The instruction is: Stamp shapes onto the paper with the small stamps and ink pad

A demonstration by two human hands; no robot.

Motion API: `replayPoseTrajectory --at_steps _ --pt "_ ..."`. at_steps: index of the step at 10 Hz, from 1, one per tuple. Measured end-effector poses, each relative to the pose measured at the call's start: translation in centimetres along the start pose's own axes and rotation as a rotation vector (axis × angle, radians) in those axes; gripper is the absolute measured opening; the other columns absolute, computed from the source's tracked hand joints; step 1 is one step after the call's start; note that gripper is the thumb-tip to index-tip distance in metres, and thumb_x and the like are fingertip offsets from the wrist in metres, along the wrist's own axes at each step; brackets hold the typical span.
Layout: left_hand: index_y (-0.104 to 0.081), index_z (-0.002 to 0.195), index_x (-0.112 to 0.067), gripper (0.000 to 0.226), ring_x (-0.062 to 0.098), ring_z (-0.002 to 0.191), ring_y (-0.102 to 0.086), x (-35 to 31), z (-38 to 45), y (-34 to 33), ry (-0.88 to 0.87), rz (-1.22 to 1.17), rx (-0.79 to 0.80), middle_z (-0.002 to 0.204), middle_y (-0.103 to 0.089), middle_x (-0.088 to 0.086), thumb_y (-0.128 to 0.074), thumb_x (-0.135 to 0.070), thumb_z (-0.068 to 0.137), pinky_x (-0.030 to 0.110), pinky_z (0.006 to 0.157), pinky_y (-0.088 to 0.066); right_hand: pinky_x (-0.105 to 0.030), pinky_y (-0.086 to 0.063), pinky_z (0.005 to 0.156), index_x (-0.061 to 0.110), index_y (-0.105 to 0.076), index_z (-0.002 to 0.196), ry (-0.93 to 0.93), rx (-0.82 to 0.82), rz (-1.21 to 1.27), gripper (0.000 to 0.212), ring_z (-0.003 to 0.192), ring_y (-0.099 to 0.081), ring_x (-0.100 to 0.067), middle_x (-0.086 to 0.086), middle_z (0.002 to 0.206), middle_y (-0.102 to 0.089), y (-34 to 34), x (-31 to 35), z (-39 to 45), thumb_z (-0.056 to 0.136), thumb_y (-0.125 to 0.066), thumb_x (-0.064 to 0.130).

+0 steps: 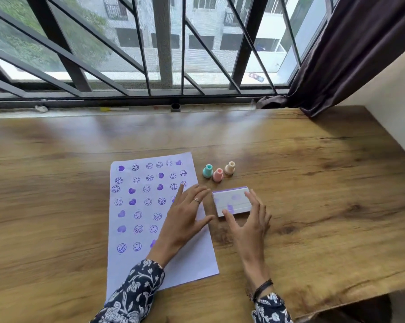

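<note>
A white sheet of paper (141, 229) lies on the wooden table, covered with several purple smiley and heart prints. Three small stamps stand upright to its right: a teal stamp (207, 171), a pink stamp (218, 175) and a cream stamp (230, 168). In front of them lies the ink pad (231, 201), its white lid closed and smudged with purple. My left hand (185, 217) rests flat on the paper's right edge, fingers spread, holding nothing. My right hand (250, 220) touches the ink pad's near right corner, thumb and fingers apart around it.
The wooden table (313, 183) runs to a window sill with black bars (164, 43) at the back. A dark curtain (350, 54) hangs at the back right beside a cream wall. The table's front right edge drops off near my right wrist.
</note>
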State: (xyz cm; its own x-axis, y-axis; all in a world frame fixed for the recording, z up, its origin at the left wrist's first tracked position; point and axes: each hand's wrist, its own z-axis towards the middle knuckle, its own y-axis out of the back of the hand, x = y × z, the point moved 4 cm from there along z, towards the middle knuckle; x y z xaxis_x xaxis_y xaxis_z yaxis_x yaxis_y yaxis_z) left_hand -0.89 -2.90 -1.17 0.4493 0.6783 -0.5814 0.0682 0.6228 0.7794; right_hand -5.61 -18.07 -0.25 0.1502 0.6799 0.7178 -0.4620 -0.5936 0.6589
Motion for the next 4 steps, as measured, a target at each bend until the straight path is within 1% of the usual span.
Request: replayPoseTrajectory --at_steps 1,2,3,4 --pt "-0.065 0.099 -0.011 0.021 0.021 0.104 -0.062 -0.4 -2.7 1.8 -0.006 0.056 -0.229 0.101 -0.071 0.004 -0.069 -0.009 0.079 0.038 0.108 -0.027 -0.039 -0.044 0.091 0.017 -0.063 0.104 0.307 0.011 -0.113 0.023 0.107 -0.048 -0.016 -0.002 0.112 -0.066 -0.8 2.3 -1.4 0.081 -0.067 0.016" --pt "-0.066 0.099 -0.011 0.018 0.021 0.103 -0.062 -0.1 -5.6 2.8 0.011 0.123 -0.302 0.101 -0.072 0.005 -0.064 -0.007 0.081 0.037 0.105 -0.032 -0.036 -0.039 0.095 0.017 -0.066 0.099 0.604 0.093 -0.203 0.019 0.103 -0.059 -0.020 -0.002 0.106 -0.070 -2.9 4.5 -3.2 0.086 -0.053 0.020" --pt "-0.045 0.129 -0.009 0.042 0.017 0.130 -0.038 1.6 -6.5 4.1 0.057 0.228 -0.302 0.136 -0.050 0.008 -0.046 -0.024 0.090 0.035 0.112 -0.021 -0.040 -0.034 0.104 0.014 -0.060 0.117 0.760 0.133 -0.256 0.033 0.120 -0.053 -0.022 -0.005 0.126 -0.062 -5.5 6.2 -3.9 0.088 -0.051 0.027" --pt "-0.001 0.143 -0.017 0.062 0.010 0.141 0.008 3.6 -5.1 6.2 0.157 0.311 -0.211 0.155 0.013 -0.008 -0.032 -0.036 0.093 0.031 0.116 0.003 -0.042 -0.021 0.111 0.013 -0.037 0.138 0.742 0.187 -0.376 0.052 0.140 -0.020 -0.019 -0.008 0.148 -0.037 -7.1 8.2 -2.1 0.092 -0.042 0.037"
